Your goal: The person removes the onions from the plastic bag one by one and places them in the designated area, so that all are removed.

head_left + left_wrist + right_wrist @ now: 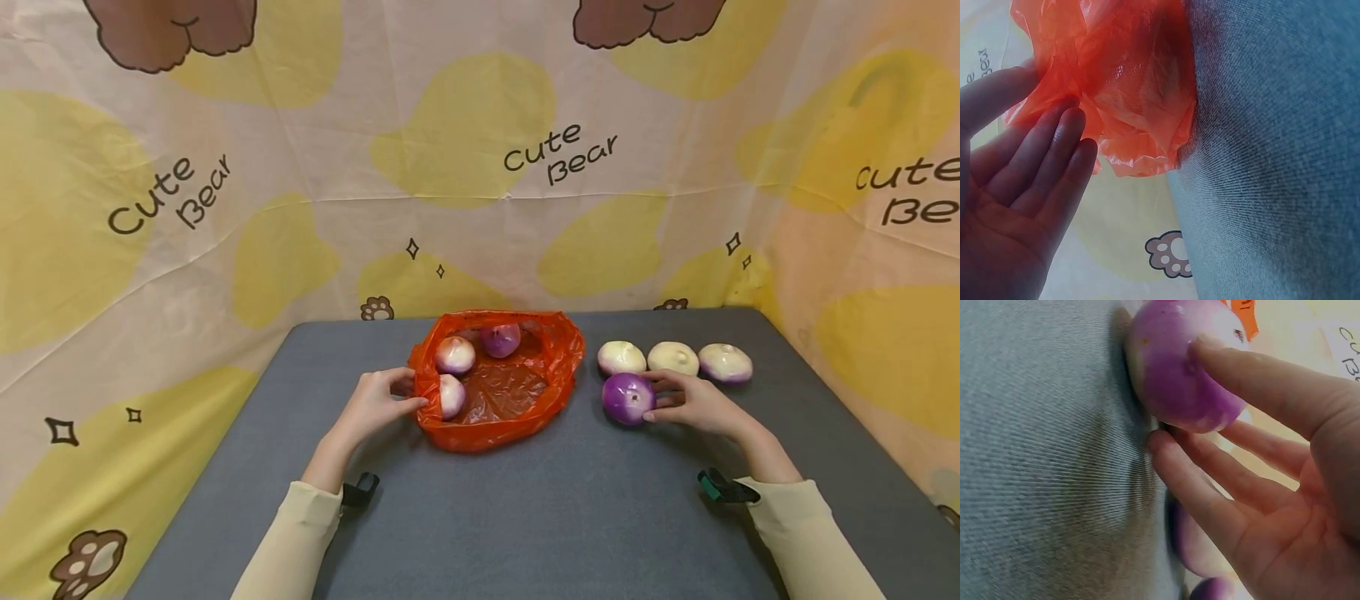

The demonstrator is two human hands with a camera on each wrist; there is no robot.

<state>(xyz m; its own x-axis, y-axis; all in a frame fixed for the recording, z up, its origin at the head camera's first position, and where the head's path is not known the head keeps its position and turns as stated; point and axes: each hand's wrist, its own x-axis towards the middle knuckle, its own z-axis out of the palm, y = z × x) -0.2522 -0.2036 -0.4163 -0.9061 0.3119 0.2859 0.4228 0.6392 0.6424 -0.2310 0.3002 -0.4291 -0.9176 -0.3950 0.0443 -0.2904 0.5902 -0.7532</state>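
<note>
A red plastic bag (498,437) lies wide-mouthed on the table, with three purple-and-white turnips inside: one at the back (500,340), one at the left (455,356) and one at the front left (452,396). My left hand (378,404) pinches the bag's left rim between thumb and fingers; in the left wrist view the thin red plastic (1135,81) runs between them. To the right of the bag, my right hand (693,404) holds a mostly purple turnip (628,398) from its right side. The thumb presses on that turnip (1179,369) in the right wrist view, with fingers beyond it.
Behind the held turnip stands a row of three pale turnips: left (621,357), middle (673,357) and right (725,362). The grey table (510,525) meets a printed cloth (465,167) along its back and sides.
</note>
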